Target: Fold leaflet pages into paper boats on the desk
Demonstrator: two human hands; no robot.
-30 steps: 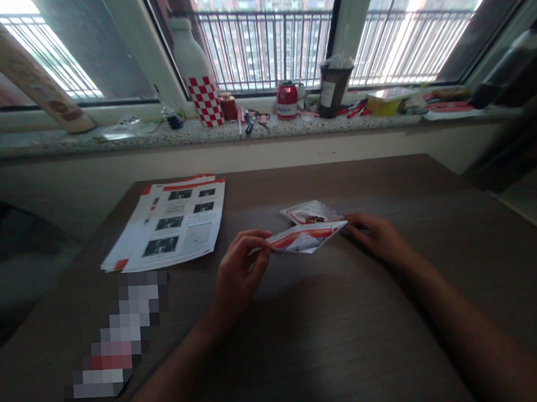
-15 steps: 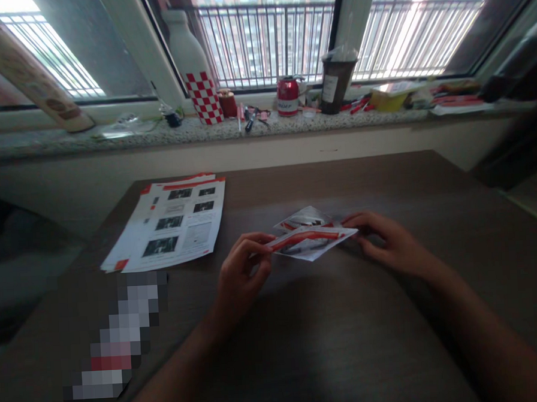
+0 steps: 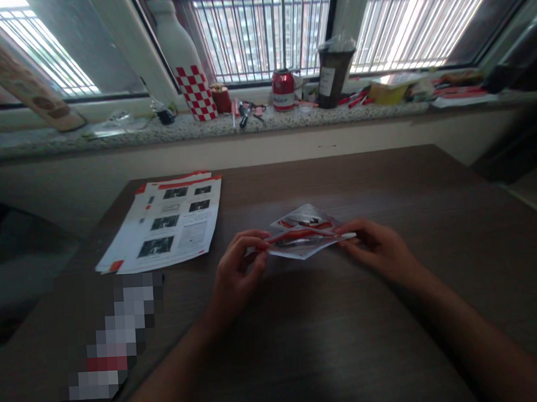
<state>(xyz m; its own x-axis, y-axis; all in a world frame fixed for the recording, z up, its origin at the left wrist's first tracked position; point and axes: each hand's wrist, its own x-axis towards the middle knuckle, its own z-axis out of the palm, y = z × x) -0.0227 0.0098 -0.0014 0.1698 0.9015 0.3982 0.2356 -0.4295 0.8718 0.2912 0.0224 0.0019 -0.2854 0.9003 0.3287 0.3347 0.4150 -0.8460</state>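
A folded piece of glossy printed paper (image 3: 300, 247), white and grey with red bands, is raised over the brown table (image 3: 330, 342). Its layers stand apart, and it has a diamond-like outline with a corner toward me. My left hand (image 3: 240, 271) pinches its left corner between thumb and fingers. At the opposite corner, my right hand (image 3: 381, 249) has thumb and fingers closed on the paper. Some of the right fingertips are hidden behind it. To the left of my left hand lies a stack of printed sheets (image 3: 191, 229) with dark photos and red edges.
A blurred-out long object (image 3: 116, 335) lies at the table's left front. Behind the table, the stone windowsill (image 3: 273, 121) holds a checkered white bottle (image 3: 195, 91), a red can (image 3: 283, 91), a dark lidded cup (image 3: 331, 74) and a yellow box (image 3: 386, 93).
My right hand has shifted slightly left and down along the paper's right corner. The paper's layers have tilted a little. My left hand keeps its pinch, and the view has moved slightly.
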